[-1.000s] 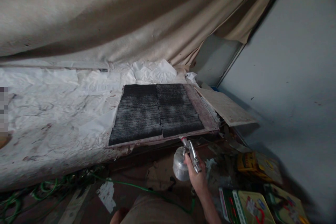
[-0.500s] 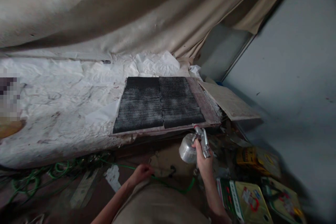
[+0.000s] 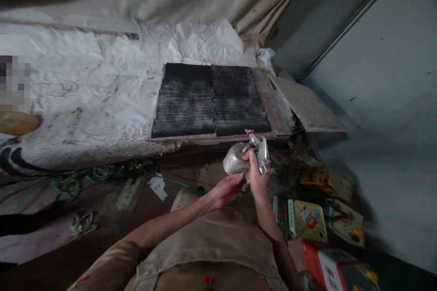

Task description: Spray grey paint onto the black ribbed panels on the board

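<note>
Both hands meet at the spray gun point(image 3: 254, 152), held low in front of the worktop point(image 3: 85, 100) edge: my right hand point(image 3: 256, 177) is wrapped around its grip, and my left hand point(image 3: 227, 189) reaches in from below with fingers loosely curled, touching the underside near the metal cup point(image 3: 234, 163). Two dark ribbed panels point(image 3: 211, 100) lie side by side on a board point(image 3: 269, 100) over crumpled white paper point(image 3: 205, 43), just beyond the gun nozzle. Green hose point(image 3: 99, 175) lies on the floor to the left, colourful tins point(image 3: 309, 220) to the right.
</note>
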A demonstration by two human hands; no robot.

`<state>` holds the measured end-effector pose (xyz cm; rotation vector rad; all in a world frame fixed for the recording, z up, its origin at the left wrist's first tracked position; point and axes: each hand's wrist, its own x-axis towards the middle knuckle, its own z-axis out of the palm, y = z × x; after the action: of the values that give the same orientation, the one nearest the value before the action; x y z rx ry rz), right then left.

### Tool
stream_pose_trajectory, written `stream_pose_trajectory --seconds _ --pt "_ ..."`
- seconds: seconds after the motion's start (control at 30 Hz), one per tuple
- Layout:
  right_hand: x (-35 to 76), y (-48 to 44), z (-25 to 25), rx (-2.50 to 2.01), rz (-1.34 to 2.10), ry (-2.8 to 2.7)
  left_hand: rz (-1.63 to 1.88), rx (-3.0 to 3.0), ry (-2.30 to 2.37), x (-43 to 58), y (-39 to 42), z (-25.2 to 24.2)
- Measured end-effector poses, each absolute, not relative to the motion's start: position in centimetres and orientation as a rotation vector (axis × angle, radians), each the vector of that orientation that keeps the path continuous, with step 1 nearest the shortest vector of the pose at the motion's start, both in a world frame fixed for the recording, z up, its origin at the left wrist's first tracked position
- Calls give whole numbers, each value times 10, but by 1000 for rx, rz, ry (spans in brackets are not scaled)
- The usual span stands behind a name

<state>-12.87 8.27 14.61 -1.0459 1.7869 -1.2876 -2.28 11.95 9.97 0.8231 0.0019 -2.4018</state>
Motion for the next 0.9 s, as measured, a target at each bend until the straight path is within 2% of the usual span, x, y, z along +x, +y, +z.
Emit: stream_pose_trajectory --seconds 0.47,0.67,0.77,0.9 --pt "-137 95 127 -1066 -1233 1831 -2424 686 119 -33 138 73" --pt "-143 94 126 -1107 -1253 1817 -2486 861 42 -31 138 66" --pt "-148 90 123 -1121 -1265 1822 -2545 973 -245 -17 135 56" --pt "-157 84 117 -1147 -1303 1859 -2434 1151 -1047 27 129 22"
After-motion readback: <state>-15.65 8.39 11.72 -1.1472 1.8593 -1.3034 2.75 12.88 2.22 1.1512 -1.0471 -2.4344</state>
